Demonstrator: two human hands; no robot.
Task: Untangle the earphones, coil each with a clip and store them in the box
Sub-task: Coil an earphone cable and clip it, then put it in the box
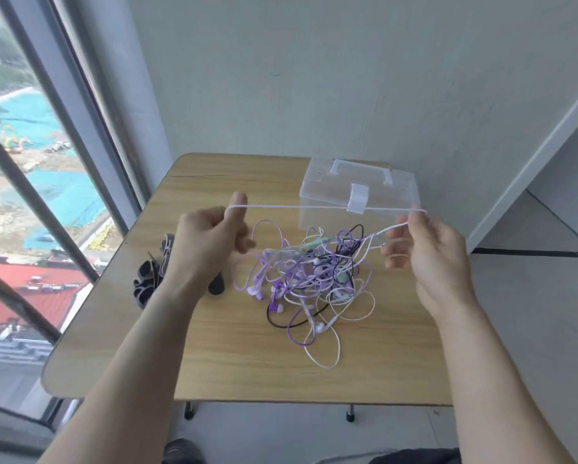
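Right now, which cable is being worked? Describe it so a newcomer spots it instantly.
Start at the wooden table with the clear plastic box at its far right. In front of the box, above the earphone tangle, one white cable is stretched level between the left hand and right hand. It alone is taut and airborne; the others lie looped on the table.

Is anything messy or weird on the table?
Yes. The earphones lie in one knotted heap, purple, white and black cords looped together. Both hands stretch one white cord out of it. The box looks fine, lid shut.
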